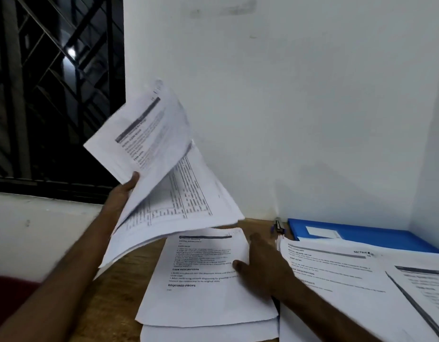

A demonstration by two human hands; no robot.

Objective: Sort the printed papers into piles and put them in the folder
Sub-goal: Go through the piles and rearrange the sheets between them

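My left hand grips a fanned bunch of printed sheets by its lower left edge and holds it up above the wooden table. The thumb lies on the top sheet. Below it, a small pile of printed papers lies flat, and my right hand rests on that pile's right edge with its thumb on the top page. Another pile lies to the right, and a further sheet sits at the far right. A blue folder lies shut against the wall behind them.
A stapler stands at the back of the table by the folder's left end. White walls close off the back and right. A barred window is at the left above a white ledge.
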